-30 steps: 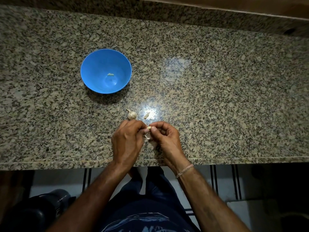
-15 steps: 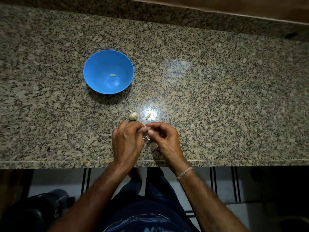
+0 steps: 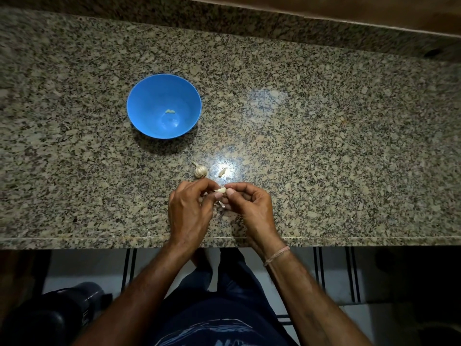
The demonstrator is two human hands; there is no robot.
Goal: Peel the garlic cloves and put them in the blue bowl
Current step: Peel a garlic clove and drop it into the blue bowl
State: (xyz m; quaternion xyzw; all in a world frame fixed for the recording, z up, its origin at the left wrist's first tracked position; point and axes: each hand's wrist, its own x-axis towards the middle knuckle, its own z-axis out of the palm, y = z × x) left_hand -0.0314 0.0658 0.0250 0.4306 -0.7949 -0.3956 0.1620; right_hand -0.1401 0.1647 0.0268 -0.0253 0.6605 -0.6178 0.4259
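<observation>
granite counter (image 3: 324,146) holds a blue bowl (image 3: 147,101) toward the back left, with one peeled clove (image 3: 170,111) lying inside it. near the front edge, the left hand (image 3: 189,213) and right hand (image 3: 252,208) meet, each pinching the same pale garlic clove (image 3: 220,190) between curled thumb and fingertips. just beyond them sit a small garlic bulb (image 3: 200,171) and a loose clove (image 3: 222,172), slightly apart.

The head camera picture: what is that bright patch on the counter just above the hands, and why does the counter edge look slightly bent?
In the head view the patch is glare, likely a lamp mirrored in the polished counter, around a loose garlic piece; the blue bowl throws a soft shadow toward the person; the wide lens bows the counter's straight edge.
</observation>
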